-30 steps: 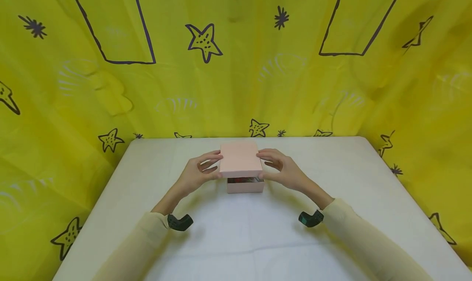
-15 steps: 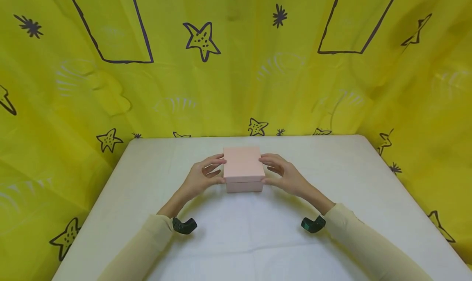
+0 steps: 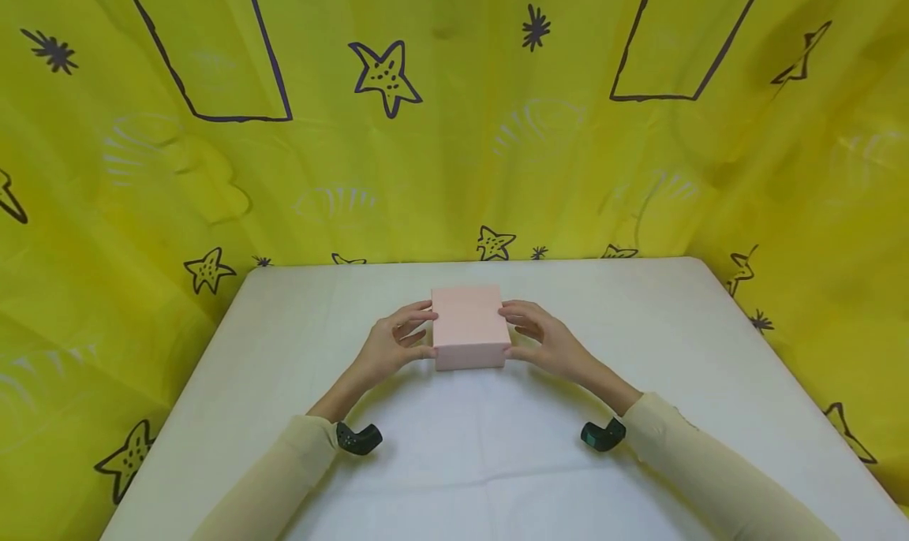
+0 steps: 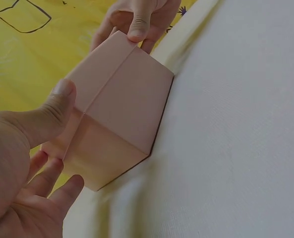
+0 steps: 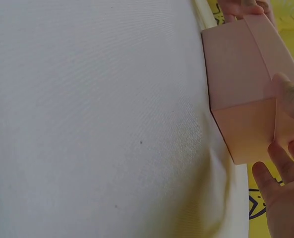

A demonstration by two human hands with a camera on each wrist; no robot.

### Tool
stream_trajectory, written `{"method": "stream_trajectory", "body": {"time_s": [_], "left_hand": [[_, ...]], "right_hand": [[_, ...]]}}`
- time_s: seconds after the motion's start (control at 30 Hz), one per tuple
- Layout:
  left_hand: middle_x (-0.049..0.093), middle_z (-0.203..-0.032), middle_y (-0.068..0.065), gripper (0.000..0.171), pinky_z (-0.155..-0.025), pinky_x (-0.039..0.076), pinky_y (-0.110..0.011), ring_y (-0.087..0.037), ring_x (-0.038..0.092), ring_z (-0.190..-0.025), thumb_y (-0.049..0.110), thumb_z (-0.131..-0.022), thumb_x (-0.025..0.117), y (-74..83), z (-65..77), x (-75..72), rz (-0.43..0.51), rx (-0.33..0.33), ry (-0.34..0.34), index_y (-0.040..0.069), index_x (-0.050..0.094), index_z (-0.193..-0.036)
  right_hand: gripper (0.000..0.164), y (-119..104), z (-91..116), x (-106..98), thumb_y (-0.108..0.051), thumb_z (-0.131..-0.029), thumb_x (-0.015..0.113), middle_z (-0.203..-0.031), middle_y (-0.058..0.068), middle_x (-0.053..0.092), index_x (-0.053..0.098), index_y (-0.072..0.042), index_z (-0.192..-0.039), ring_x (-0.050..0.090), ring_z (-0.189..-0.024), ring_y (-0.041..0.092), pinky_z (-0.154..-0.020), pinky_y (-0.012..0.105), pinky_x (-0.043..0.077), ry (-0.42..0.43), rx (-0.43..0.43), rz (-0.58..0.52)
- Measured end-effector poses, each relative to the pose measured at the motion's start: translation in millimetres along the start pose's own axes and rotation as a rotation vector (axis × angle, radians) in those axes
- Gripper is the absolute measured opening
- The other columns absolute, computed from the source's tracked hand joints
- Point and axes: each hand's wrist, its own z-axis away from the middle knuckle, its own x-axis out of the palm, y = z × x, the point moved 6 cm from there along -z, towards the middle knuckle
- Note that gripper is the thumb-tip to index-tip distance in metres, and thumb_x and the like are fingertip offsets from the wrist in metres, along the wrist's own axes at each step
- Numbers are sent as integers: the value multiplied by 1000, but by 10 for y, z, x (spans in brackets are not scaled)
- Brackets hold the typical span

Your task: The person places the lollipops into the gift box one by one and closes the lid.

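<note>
A pink cardboard box [image 4: 129, 96] stands on the white table, its pink lid [image 3: 469, 316] seated over the top, with the seam showing in both wrist views. On the left side my left hand [image 3: 387, 348] grips the lid, thumb at the near corner and fingers along the side. Mirroring it, my right hand [image 3: 547, 336] holds the lid's right side, thumb at the near right corner. In the right wrist view some fingers of the right hand [image 5: 285, 193] are spread beside the box wall. The box's inside is hidden under the lid.
The white cloth-covered table [image 3: 483, 454] spreads around the box, with a crease near its front. A yellow curtain [image 3: 454, 154] with drawn stars hangs behind and at both sides. Dark green wrist devices [image 3: 358, 438] sit at both cuffs.
Both hands have lowered the lid onto the box. The gap that showed dark and red contents has closed, and the lid now covers the upper walls.
</note>
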Motion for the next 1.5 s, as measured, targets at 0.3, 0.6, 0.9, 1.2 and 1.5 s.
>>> {"method": "stream_trajectory", "body": {"time_s": [0.3,0.6,0.9,1.2,1.5], "left_hand": [[44,-157,-11,58,-110,46,-38,-34,48,-141,-4,-79,84,-37,-28,28,12,16,-16,0,63,-133],[45,-157,-10,58,-110,46,-37,-32,49,-141,-3,-78,85,-110,-55,61,3,15,-12,1,64,-132],[46,-157,-11,59,-110,46,-38,-32,49,-141,-5,-77,85,-145,-48,69,12,27,-8,1,64,-132],[46,-157,-10,58,-111,45,-38,-30,49,-141,-5,-78,85,-145,-45,85,7,14,-26,2,64,-132],[45,-157,-10,59,-110,45,-37,-31,48,-142,-3,-78,86,-138,-15,66,8,16,-36,2,64,-132]], "right_hand": [[66,22,-4,2,-8,-86,83,-154,16,45,54,-5,-145,48,-140,37,-112,45,45,0,-5,-11],[68,102,11,14,-5,-85,83,-154,17,45,53,-4,-145,50,-139,37,-112,43,44,11,6,-29],[68,103,26,5,-5,-84,84,-154,14,47,54,-7,-145,54,-135,37,-110,36,45,33,15,-11],[69,102,70,3,-4,-84,84,-155,16,46,54,-5,-146,54,-134,39,-111,39,45,34,17,-23],[70,114,74,24,-5,-85,84,-151,13,50,53,-9,-147,57,-133,35,-109,35,46,27,23,11]]}}
